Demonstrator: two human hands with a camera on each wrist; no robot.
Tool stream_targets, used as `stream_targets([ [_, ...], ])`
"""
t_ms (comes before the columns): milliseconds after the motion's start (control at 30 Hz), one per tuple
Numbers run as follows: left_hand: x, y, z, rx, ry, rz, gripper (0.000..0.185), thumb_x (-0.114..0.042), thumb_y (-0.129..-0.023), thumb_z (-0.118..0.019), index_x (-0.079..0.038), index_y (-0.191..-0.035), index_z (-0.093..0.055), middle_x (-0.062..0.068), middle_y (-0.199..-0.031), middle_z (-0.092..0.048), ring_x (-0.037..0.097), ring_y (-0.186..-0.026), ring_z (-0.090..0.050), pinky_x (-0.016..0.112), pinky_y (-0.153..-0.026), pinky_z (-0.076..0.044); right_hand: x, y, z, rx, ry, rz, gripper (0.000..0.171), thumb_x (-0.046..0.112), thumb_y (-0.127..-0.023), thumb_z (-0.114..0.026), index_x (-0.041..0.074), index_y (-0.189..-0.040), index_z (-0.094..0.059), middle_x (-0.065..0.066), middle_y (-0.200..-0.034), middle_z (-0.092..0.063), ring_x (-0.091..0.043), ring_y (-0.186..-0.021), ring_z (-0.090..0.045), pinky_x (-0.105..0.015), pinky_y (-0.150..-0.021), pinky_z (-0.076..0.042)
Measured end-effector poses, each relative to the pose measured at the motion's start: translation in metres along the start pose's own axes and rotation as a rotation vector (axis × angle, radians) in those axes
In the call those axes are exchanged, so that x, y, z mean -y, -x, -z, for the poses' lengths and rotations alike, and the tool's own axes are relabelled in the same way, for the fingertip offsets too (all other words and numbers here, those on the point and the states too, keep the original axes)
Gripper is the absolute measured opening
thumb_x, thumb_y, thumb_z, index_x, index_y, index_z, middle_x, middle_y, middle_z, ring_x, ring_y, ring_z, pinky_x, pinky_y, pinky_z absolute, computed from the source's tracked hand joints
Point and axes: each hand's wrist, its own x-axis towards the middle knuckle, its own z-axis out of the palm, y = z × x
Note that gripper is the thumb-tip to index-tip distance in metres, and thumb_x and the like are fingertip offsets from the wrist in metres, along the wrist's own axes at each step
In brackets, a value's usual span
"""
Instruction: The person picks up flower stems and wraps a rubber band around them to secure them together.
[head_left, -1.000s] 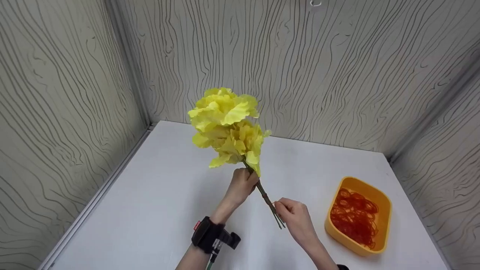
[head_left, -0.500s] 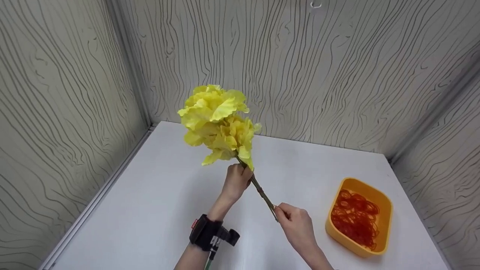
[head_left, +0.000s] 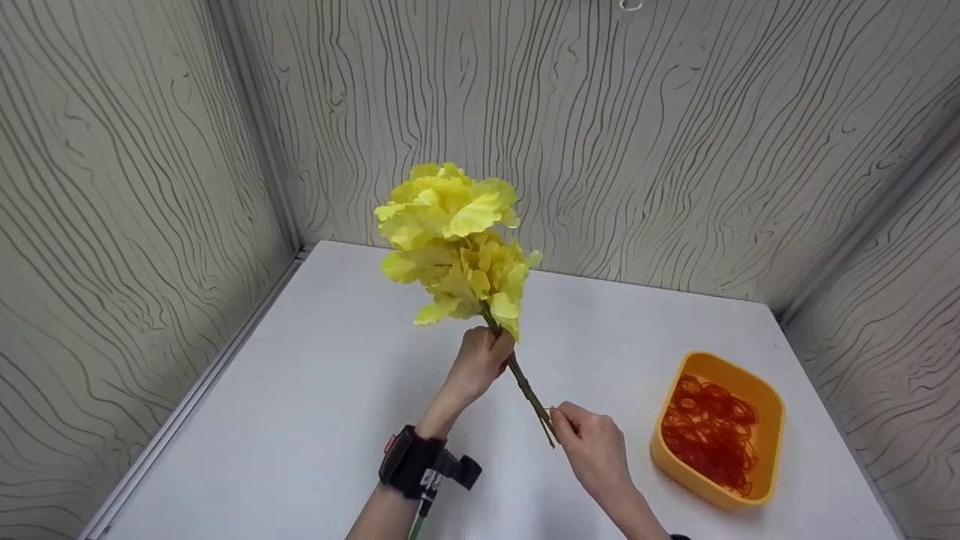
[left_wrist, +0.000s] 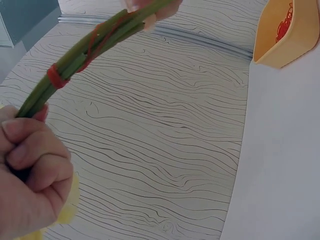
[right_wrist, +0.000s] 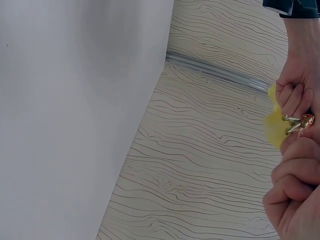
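A bunch of yellow flowers (head_left: 450, 210) is held above the table, tilted with the blooms up and to the left. My left hand (head_left: 480, 364) grips its green stems (head_left: 531, 394) just below the blooms. In the left wrist view, a red rubber band (left_wrist: 57, 76) circles the stems, and a strand of it runs along them toward the stem ends. My right hand (head_left: 596, 446) is beside the lower stems, its thumb and fingers pinching the stretched band. The stem ends (right_wrist: 292, 123) point toward the right wrist camera. The fingertips' exact hold is partly hidden.
At the right of the white table (head_left: 315, 390) stands an orange-yellow bin (head_left: 772, 450) with a heap of red rubber bands (head_left: 709, 435) inside. Wood-grain panels (head_left: 480, 112) enclose the back and sides. A black strap with a camera (head_left: 412, 461) is on the left wrist.
The bunch swung to the left, then came back to the right and slightly up. My right hand moved slightly down beside the stem ends, still pinching the rubber band.
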Motion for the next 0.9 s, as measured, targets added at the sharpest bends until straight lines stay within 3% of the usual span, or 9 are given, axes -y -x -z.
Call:
stream_targets([
  [67,0.009,-0.003,-0.002,0.006,-0.024,0.017,0.039,-0.009,-0.091,-0.042,-0.013,-0.052,-0.036,-0.006,-0.044,-0.029,0.003,-0.035,-0.024,0.022,-0.035,-0.021,-0.001,0.000,-0.001,-0.006,-0.008,0.000,0.028,0.010,-0.088,-0.056,0.016,-0.061,-0.052,0.013,-0.050,-0.035,-0.003,-0.042,-0.028,-0.021,-0.040,-0.024],
  [300,0.012,-0.003,-0.003,0.043,-0.105,0.063,0.042,-0.019,-0.090,-0.043,-0.013,-0.049,-0.035,-0.007,-0.042,-0.031,0.005,-0.035,-0.028,0.022,-0.035,-0.022,0.000,-0.004,-0.005,-0.030,-0.041,0.002,0.024,0.010,-0.089,-0.055,0.014,-0.065,-0.055,0.013,-0.051,-0.033,-0.003,-0.044,-0.029,-0.021,-0.041,-0.025],
  [633,0.021,-0.001,-0.013,0.100,-0.089,0.126,0.041,-0.014,-0.087,-0.044,-0.014,-0.047,-0.036,-0.008,-0.039,-0.030,0.006,-0.033,-0.028,0.021,-0.034,-0.020,0.009,-0.013,-0.008,-0.007,-0.154,-0.005,0.026,0.007,-0.090,-0.052,0.012,-0.065,-0.054,0.011,-0.053,-0.038,-0.005,-0.046,-0.031,-0.021,-0.043,-0.027],
  [900,0.025,0.003,-0.020,0.134,-0.056,0.092,0.041,-0.014,-0.086,-0.042,-0.017,-0.046,-0.034,-0.010,-0.040,-0.028,0.004,-0.033,-0.026,0.019,-0.033,-0.019,0.012,-0.017,-0.007,0.033,-0.216,-0.004,0.024,0.008,-0.091,-0.050,0.011,-0.068,-0.057,0.005,-0.057,-0.049,-0.007,-0.048,-0.035,-0.022,-0.045,-0.030],
])
